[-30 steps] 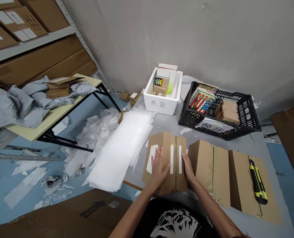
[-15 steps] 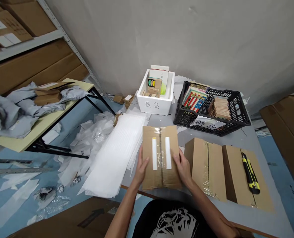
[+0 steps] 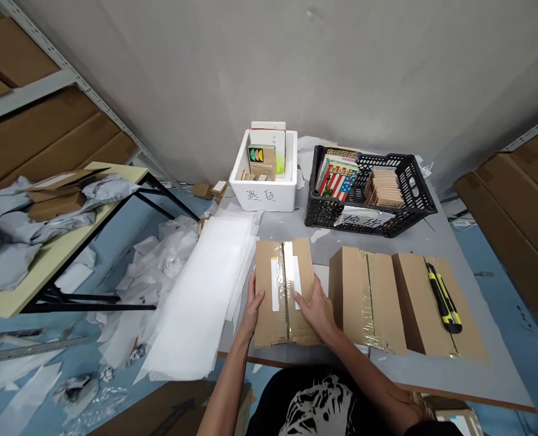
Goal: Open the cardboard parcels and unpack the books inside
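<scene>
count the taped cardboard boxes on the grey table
3, in a row: the left box under the left hand and right hand, the middle box beside it, the right box with a utility knife on top. None looks hidden.

The scene is being lit brightly and evenly by soft light from above. Only faint shadows are being cast on the worktop. Glare is being thrown off the clear tape on the cardboard box. Straight lines, such as the shelf rail, are being bowed toward the edges by the wide lens. Nothing is being blurred.
</scene>
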The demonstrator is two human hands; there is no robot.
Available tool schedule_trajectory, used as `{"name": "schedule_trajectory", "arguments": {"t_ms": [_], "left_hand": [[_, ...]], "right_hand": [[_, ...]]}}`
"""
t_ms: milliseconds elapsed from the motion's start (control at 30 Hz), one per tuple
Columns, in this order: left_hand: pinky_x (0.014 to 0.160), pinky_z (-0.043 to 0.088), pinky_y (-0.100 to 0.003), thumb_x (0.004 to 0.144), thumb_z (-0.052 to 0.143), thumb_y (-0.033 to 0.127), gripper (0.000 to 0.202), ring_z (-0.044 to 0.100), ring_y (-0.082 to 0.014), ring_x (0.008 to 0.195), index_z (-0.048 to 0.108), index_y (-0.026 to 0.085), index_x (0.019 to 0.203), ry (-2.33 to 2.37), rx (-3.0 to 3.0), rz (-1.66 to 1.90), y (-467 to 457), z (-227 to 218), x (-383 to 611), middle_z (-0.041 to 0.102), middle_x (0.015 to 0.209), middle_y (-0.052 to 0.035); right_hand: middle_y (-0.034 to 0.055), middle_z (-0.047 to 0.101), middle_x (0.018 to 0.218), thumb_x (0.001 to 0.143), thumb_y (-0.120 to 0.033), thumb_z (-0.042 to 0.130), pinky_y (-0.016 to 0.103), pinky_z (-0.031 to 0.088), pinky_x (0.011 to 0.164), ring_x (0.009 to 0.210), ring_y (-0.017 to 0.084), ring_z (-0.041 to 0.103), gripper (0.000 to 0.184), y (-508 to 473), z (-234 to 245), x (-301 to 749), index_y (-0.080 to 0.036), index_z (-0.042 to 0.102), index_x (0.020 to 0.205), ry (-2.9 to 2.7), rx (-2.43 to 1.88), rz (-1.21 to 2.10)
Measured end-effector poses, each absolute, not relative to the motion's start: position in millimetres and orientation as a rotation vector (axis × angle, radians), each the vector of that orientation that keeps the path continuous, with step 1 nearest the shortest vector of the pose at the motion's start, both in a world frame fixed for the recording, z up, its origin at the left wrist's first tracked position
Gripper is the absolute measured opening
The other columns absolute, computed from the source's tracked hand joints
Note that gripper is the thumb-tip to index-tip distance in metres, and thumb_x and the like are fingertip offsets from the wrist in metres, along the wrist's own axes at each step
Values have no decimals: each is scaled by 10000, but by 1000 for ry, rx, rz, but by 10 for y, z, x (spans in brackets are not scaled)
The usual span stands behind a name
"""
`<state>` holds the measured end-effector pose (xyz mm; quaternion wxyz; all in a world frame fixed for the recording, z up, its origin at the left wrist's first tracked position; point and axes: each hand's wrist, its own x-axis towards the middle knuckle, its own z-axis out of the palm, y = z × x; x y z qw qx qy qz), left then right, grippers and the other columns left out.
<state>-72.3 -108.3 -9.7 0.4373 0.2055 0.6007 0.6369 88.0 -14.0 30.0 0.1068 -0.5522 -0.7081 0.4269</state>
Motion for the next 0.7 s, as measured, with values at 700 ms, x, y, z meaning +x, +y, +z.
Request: {"name": "schedule_trajectory", "arguments": {"t_ms": [700], "left_hand": [[1102,216,-570,854,461,506,782,123,-371,1422,179,129,1480,2390,1066,757,-782,161,-322,68,1553,-224]], "right_hand": [[291,440,1314,894,-388,372,536,349,957,1233,400,375,586,830,-61,3258,-10,432,1338,-2001,-2151,-257]]}}
